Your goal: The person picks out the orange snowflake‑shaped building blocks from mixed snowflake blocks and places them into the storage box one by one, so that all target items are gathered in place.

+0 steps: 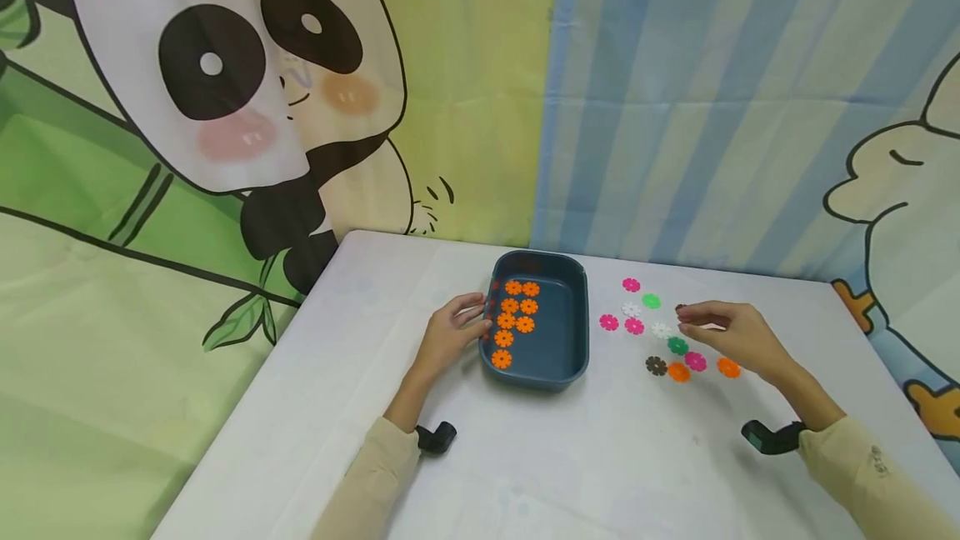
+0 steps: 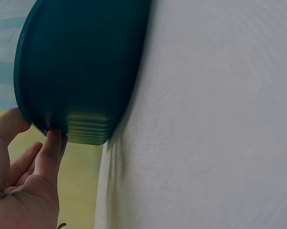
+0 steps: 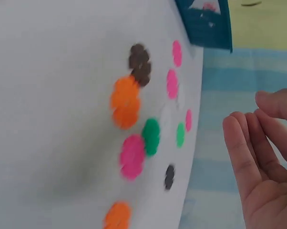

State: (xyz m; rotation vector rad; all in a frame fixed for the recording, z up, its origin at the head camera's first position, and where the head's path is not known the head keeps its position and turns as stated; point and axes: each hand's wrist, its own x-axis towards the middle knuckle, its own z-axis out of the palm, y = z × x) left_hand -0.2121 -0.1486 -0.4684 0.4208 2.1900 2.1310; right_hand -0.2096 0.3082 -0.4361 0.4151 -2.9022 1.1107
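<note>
In the head view, a dark blue tray [image 1: 558,319] holds several orange flower-shaped discs [image 1: 504,338] along its left side. My left hand [image 1: 448,338] holds the tray's left edge. The left wrist view shows my thumb and fingertips against the tray's outer wall [image 2: 86,62]. My right hand [image 1: 738,340] hovers over loose flower-shaped discs on the right, fingers slightly bent and nothing between them. A dark disc [image 3: 169,177] lies on the table near it, apart from the fingertips. Close by are a dark green disc [image 1: 678,346], a magenta disc [image 1: 695,362] and an orange disc [image 1: 728,367].
Pink discs [image 1: 609,322], a light green disc [image 1: 651,301], white discs [image 1: 632,309] and a brown disc [image 1: 656,366] lie on the white table [image 1: 585,457] right of the tray. A printed curtain [image 1: 465,107] hangs behind the table's far edge.
</note>
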